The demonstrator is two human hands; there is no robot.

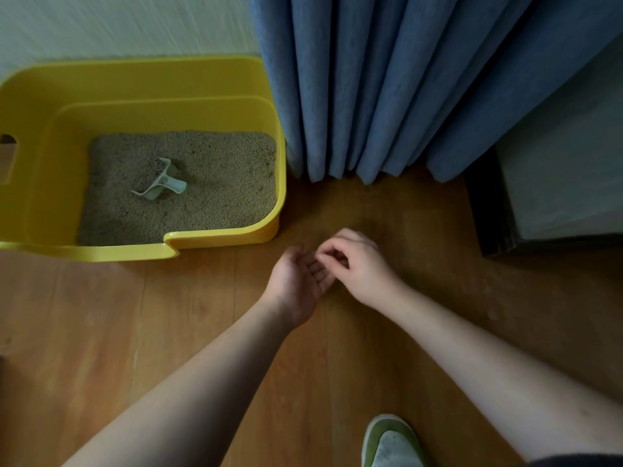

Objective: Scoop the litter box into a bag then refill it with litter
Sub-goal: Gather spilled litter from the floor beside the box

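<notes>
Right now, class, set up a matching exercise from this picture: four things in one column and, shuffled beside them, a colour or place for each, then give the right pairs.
Things:
1. litter box
2. scoop
3. curtain
4. shoe

Colour or place:
A. hangs in blue folds to the floor
B. lies in the litter
C. pale green, at the bottom edge of the view
D. yellow, against the wall

Pairs: 1-D, 2-B, 3-A, 4-C

Yellow litter box (215,82), scoop (161,183) on litter (219,183), hands touching
</notes>
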